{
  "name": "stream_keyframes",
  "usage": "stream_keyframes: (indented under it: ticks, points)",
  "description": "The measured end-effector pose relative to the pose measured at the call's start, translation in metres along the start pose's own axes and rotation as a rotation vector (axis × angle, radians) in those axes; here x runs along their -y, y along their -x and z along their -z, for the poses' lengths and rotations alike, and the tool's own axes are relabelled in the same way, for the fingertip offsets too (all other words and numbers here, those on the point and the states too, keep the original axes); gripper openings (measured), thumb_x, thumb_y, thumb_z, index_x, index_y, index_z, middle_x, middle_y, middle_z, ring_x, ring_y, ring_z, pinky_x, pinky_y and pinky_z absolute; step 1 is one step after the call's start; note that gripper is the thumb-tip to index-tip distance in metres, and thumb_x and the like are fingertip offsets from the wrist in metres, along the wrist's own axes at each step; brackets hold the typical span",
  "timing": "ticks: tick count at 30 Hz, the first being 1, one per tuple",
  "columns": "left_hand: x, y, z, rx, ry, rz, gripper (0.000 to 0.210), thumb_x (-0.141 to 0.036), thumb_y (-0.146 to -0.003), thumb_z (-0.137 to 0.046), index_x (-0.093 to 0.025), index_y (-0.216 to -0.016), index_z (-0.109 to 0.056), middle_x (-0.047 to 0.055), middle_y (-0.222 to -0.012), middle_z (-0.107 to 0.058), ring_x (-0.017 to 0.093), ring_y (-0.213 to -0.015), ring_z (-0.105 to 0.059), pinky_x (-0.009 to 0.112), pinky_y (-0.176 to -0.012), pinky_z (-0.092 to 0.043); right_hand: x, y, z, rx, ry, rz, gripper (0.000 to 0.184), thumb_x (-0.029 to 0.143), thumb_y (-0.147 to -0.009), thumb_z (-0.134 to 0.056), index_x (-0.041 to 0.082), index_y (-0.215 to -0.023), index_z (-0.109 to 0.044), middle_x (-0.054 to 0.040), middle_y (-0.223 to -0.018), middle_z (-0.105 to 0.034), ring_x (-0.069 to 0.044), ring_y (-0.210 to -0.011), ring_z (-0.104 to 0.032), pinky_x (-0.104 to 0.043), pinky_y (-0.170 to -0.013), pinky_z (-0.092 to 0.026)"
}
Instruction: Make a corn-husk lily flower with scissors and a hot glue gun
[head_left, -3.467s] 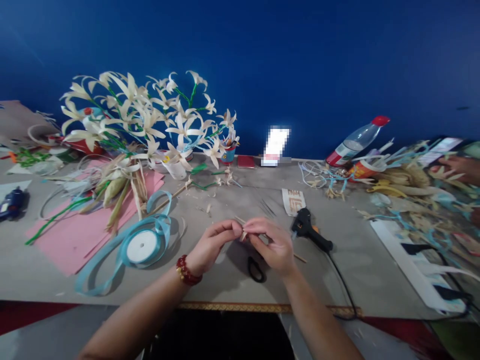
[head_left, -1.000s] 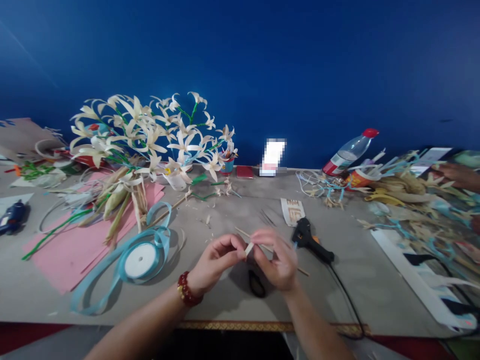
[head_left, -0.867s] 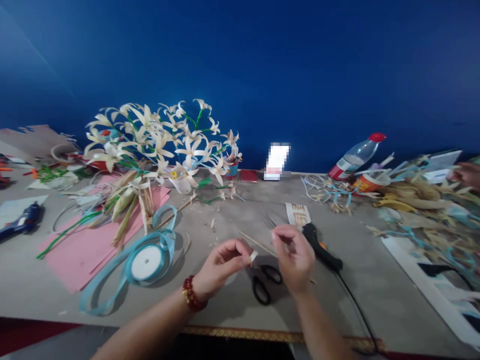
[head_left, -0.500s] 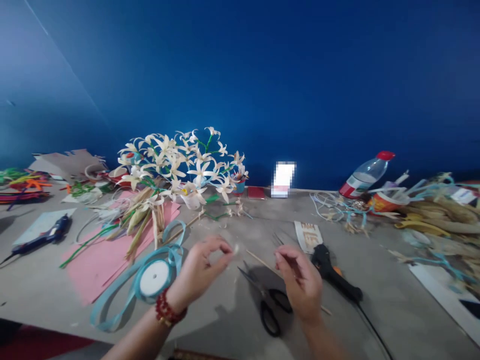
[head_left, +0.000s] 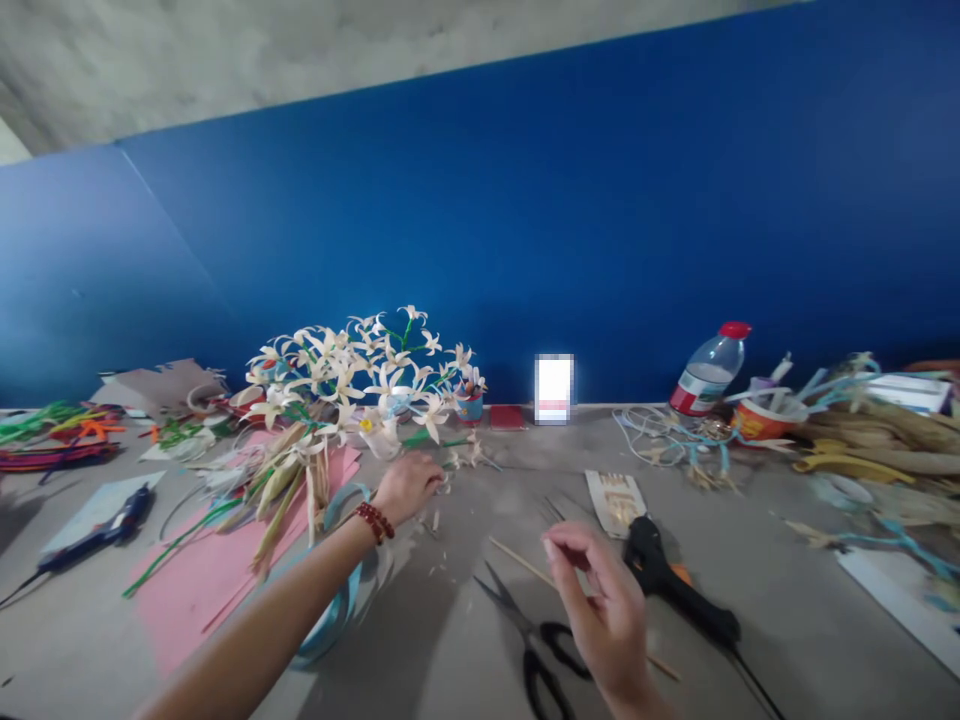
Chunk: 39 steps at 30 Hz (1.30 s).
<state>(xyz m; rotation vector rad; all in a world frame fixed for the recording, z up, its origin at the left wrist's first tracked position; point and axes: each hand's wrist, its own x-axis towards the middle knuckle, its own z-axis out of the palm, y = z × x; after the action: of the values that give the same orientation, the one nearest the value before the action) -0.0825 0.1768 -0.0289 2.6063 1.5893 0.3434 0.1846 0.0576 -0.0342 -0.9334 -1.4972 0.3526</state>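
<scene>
1. Blue wall at the back; gray bench runs along it.
2. White flower bunch stands at bench rear, left of center.
3. Pink sheets flat on the left, stalks lying across them.
4. Right hand above the bench, between scissors and black glue gun. Fingers curled, thumb and index tips close; can't tell if they touch or pinch anything.
5. Left hand out in front of the bunch, red bracelet on wrist. Fingers bent, tips partly hidden; can't tell if they hold anything.
6. Black glue gun right of right hand, cord toward near edge.
7. Scissors on bench just left of right hand, blades slightly apart, pointing away.
8. Blue ribbon partly behind left forearm.
9. Stick lies diagonally, passing behind right hand in view.
10. Small flowers just beyond left fingertips.
11. Pale scraps near left hand.
</scene>
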Motion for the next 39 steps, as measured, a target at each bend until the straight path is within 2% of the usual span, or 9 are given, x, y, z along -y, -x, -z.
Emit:
stream_keyframes:
  ticks: [5,8,11,16,20,24,27,33,39]
  points:
    - [0.003,-0.006,0.003,0.038,-0.054,-0.016,0.026,-0.022,-0.095,-0.049,-0.02,-0.087,-0.074,0.008,-0.089,-0.071,0.025,-0.092,-0.061,0.037,-0.086,-0.043,0.004,-0.002,0.001,-0.023,-0.006,0.007,0.009,0.015,-0.092,-0.057,0.02,-0.093,-0.064,-0.0054,-0.086,-0.067,-0.018,-0.078,-0.066,-0.025,-0.067,-0.055]
    - [0.003,0.002,0.01,0.035,-0.066,0.014,0.029,-0.026,-0.097,-0.045,-0.02,-0.093,-0.072,0.008,-0.093,-0.071,0.025,-0.094,-0.061,0.037,-0.087,-0.043,0.005,-0.003,0.002,-0.024,-0.021,0.005,0.01,0.014,-0.092,-0.056,0.021,-0.093,-0.064,-0.0053,-0.086,-0.067,-0.018,-0.078,-0.066,-0.025,-0.067,-0.054]
    - [-0.001,0.017,0.014,0.041,-0.064,0.044,0.028,-0.027,-0.097,-0.044,-0.02,-0.091,-0.071,0.007,-0.092,-0.07,0.024,-0.093,-0.062,0.036,-0.087,-0.043,0.009,-0.003,0.001,-0.021,-0.028,0.006,0.011,0.013,-0.092,-0.056,0.021,-0.093,-0.063,-0.0051,-0.085,-0.067,-0.017,-0.077,-0.065,-0.024,-0.066,-0.054]
    - [-0.009,0.038,0.006,0.063,-0.048,0.084,0.017,-0.032,-0.089,-0.057,-0.019,-0.09,-0.069,0.01,-0.098,-0.069,0.028,-0.098,-0.062,0.038,-0.085,-0.044,0.014,-0.001,-0.002,0.038,-0.036,-0.017,0.01,0.014,-0.093,-0.055,0.02,-0.092,-0.062,-0.0055,-0.086,-0.066,-0.017,-0.076,-0.065,-0.025,-0.065,-0.054]
    - [-0.011,0.04,-0.003,0.078,-0.026,0.077,0.021,-0.032,-0.087,-0.06,-0.02,-0.103,-0.067,0.01,-0.109,-0.069,0.029,-0.108,-0.059,0.041,-0.091,-0.042,0.015,0.0,-0.004,0.052,-0.038,-0.024,0.01,0.014,-0.093,-0.054,0.02,-0.092,-0.062,-0.005,-0.087,-0.066,-0.016,-0.075,-0.064,-0.024,-0.065,-0.053]
    - [-0.013,0.037,-0.006,0.109,0.005,0.045,0.022,-0.027,-0.088,-0.057,-0.023,-0.107,-0.067,0.008,-0.112,-0.069,0.027,-0.112,-0.058,0.041,-0.1,-0.037,0.016,0.0,-0.004,0.04,-0.036,-0.027,0.01,0.014,-0.093,-0.054,0.02,-0.091,-0.062,-0.0045,-0.085,-0.066,-0.015,-0.073,-0.064,-0.023,-0.064,-0.052]
    - [-0.016,0.037,-0.006,0.123,0.035,0.03,0.02,-0.023,-0.088,-0.055,-0.022,-0.103,-0.068,0.007,-0.108,-0.069,0.026,-0.109,-0.059,0.039,-0.097,-0.039,0.017,-0.001,-0.004,0.038,-0.045,-0.028,0.01,0.016,-0.093,-0.054,0.02,-0.09,-0.063,-0.0044,-0.084,-0.066,-0.016,-0.072,-0.063,-0.024,-0.063,-0.052]
    - [-0.019,0.036,-0.006,0.119,0.099,0.039,0.015,-0.017,-0.085,-0.052,-0.02,-0.083,-0.066,0.005,-0.091,-0.07,0.023,-0.093,-0.063,0.034,-0.085,-0.043,0.017,-0.002,-0.003,0.036,-0.033,-0.025,0.01,0.016,-0.093,-0.054,0.02,-0.089,-0.063,-0.005,-0.084,-0.067,-0.016,-0.073,-0.064,-0.025,-0.063,-0.052]
    - [-0.001,0.03,-0.001,0.066,0.159,0.142,0.015,-0.02,-0.087,-0.053,-0.021,-0.086,-0.068,0.003,-0.087,-0.072,0.019,-0.083,-0.065,0.029,-0.077,-0.045,0.016,-0.001,-0.001,0.06,-0.037,-0.047,0.009,0.017,-0.093,-0.055,0.019,-0.09,-0.063,-0.0059,-0.085,-0.067,-0.017,-0.074,-0.064,-0.026,-0.064,-0.053]
